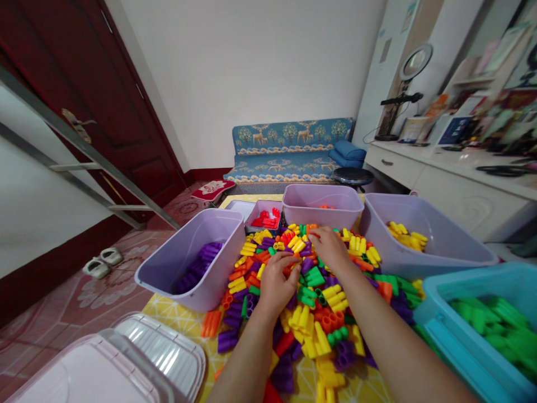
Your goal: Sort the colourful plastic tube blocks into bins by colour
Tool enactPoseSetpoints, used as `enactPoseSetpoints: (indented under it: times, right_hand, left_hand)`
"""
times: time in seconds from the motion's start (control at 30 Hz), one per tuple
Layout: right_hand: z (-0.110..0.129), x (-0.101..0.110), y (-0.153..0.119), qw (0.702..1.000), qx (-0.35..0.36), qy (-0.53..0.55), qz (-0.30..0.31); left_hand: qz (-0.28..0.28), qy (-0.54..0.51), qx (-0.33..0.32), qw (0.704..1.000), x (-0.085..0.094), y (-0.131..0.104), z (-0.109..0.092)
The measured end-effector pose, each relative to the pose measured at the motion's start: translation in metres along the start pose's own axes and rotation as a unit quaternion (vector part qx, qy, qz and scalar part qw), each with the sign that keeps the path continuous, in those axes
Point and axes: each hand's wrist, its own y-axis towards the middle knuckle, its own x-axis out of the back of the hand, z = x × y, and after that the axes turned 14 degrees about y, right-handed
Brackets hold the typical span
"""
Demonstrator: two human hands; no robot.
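Observation:
A wide heap of plastic tube pieces (312, 330) in yellow, orange, purple, green and red covers the middle of the yellow cloth. My left hand (280, 280) is over the heap's centre, fingers curled around an orange piece (288, 271). Farther forward and to the right, my right hand (329, 246) reaches down to the back of the heap, with its fingers bent together near a small red or orange piece; what it holds is too small to make out. Purple pieces (201, 266) fill part of the lilac bin (157, 274) at the left.
Behind the heap are a small box (255, 212) of red pieces and a lilac bin (323, 197) with a few orange ones. On the right stand a lilac bin (444, 254) with yellow pieces and a blue bin (465, 358) with green ones. Lids (163, 350) lie at front left.

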Motion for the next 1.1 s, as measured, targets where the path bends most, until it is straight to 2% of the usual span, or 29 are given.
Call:
enactPoseSetpoints:
  times: [0.07, 0.17, 0.23, 0.37, 0.43, 0.5, 0.57, 0.67, 0.73, 0.8, 0.9, 1.1]
  right_hand:
    - [0.008, 0.013, -0.004, 1.0, -0.002, -0.002, 0.0]
    - [0.019, 0.033, -0.003, 0.999, -0.016, 0.011, 0.041]
    - [0.026, 0.042, 0.001, 0.996, -0.02, 0.077, 0.044]
    - [0.034, 0.046, 0.004, 0.961, -0.008, 0.269, -0.064]
    - [0.034, 0.047, -0.004, 0.958, 0.0, 0.278, -0.074]
    - [0.03, 0.051, -0.021, 0.975, 0.002, 0.216, -0.045]
    - [0.022, 0.059, -0.042, 0.993, -0.02, 0.11, 0.026]
    - [0.009, 0.073, -0.07, 0.985, -0.065, -0.02, 0.156]
    - [0.003, 0.077, -0.082, 0.976, -0.062, -0.055, 0.203]
    - [0.001, 0.074, -0.086, 0.973, -0.047, -0.055, 0.218]
    - [0.005, 0.057, -0.083, 0.979, -0.031, -0.034, 0.201]
    - [0.018, 0.022, -0.076, 0.99, -0.008, 0.119, 0.072]
  left_hand:
    - [-0.001, -0.001, 0.002, 1.0, 0.0, 0.0, 0.0]
    - [0.002, -0.002, 0.003, 1.0, 0.001, 0.0, -0.001]
    - [0.004, -0.001, 0.003, 1.0, 0.002, 0.0, -0.001]
    - [0.004, 0.004, 0.002, 1.0, 0.002, 0.0, -0.001]
    - [0.004, 0.006, 0.001, 1.0, 0.002, 0.0, 0.0]
    - [0.006, 0.007, 0.0, 1.0, 0.002, 0.0, 0.0]
    - [0.01, 0.009, 0.003, 1.0, 0.002, 0.0, -0.001]
    - [0.013, 0.01, 0.009, 1.0, 0.002, 0.0, -0.001]
    - [0.013, 0.01, 0.01, 1.0, 0.002, 0.0, -0.001]
    - [0.013, 0.011, 0.008, 1.0, 0.002, 0.0, -0.001]
    - [0.015, 0.012, 0.003, 1.0, 0.003, -0.001, -0.001]
    - [0.026, 0.001, -0.008, 1.0, 0.006, -0.001, -0.003]
